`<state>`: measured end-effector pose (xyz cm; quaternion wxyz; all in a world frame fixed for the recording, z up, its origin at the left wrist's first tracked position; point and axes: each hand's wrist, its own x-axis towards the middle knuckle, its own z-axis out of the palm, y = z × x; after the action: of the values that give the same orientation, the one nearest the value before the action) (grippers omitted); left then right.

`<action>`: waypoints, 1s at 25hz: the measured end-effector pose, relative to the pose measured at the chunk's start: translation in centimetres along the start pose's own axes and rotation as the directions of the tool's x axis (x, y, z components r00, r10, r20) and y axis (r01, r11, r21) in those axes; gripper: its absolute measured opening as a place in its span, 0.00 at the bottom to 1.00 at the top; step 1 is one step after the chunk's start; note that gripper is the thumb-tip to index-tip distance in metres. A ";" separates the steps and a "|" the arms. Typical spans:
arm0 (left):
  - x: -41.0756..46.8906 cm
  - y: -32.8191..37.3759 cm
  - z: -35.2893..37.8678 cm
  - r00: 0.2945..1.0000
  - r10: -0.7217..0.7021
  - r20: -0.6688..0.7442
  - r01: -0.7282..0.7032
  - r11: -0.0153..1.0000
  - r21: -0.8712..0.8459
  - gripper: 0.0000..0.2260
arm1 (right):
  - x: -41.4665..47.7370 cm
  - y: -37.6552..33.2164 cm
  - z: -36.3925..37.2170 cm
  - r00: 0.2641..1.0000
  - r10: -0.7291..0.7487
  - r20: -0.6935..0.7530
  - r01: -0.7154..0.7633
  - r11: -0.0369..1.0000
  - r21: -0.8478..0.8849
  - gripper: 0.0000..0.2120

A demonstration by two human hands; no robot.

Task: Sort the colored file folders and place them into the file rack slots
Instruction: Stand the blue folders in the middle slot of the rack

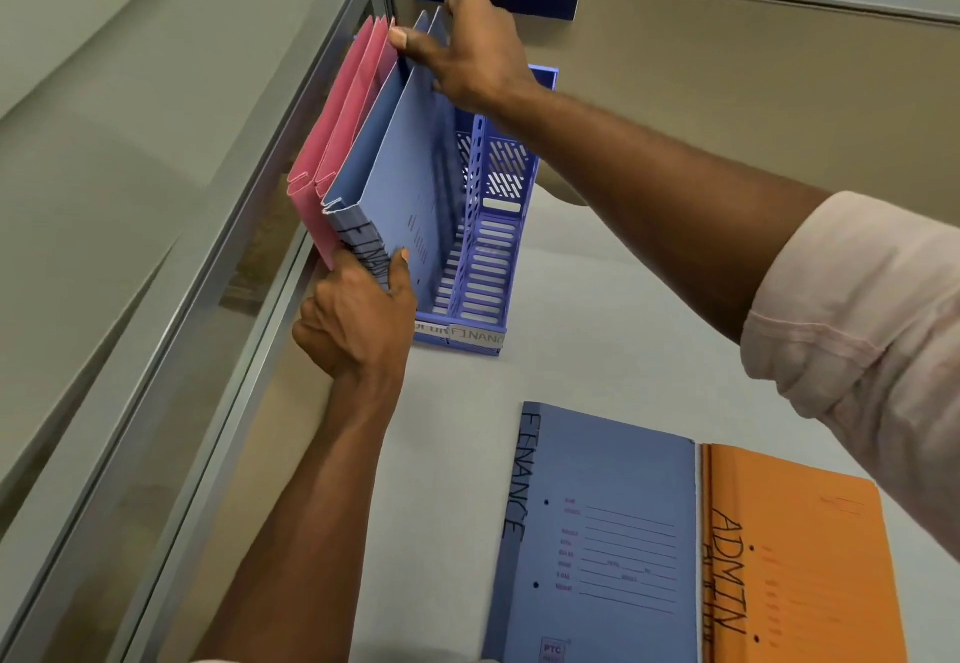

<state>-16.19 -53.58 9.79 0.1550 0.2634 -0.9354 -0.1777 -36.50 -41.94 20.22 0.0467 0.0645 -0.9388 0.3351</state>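
A blue slotted file rack (493, 257) stands on the surface (597, 330), a FINANCE tag (478, 336) on its front. Two pink folders (337, 117) stand at its left side, an upright blue folder (410, 169) marked FINANCE just beside them. A flat blue folder (597, 532) and an orange ADMIN folder (795, 558) lie side by side nearer

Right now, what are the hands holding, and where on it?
Both hold the blue FINANCE folder standing in the file rack. The left hand grips the lower end of its spine, and the right hand grips its top edge.
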 end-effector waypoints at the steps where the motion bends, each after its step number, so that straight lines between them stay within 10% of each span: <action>1: 0.1 0.1 0.0 1.000 -0.001 0.000 0.001 1.000 0.011 0.26 | -0.1 0.1 0.2 1.000 0.001 -0.015 -0.001 1.000 -0.006 0.32; 15: 0.2 -0.7 1.7 0.999 0.005 0.039 -0.007 0.999 0.035 0.26 | -15.9 2.5 1.0 0.963 -0.179 0.200 0.180 0.984 0.013 0.29; 25: -11.0 -8.2 4.5 0.885 0.005 0.465 -0.090 0.983 0.161 0.18 | -48.4 17.8 6.6 0.821 0.523 0.228 -0.563 0.809 0.172 0.12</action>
<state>-5.37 -52.91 0.24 -0.0920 0.2030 -0.9637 -0.1471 8.30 -28.18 -2.30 -0.1393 -0.1740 -0.8726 0.4347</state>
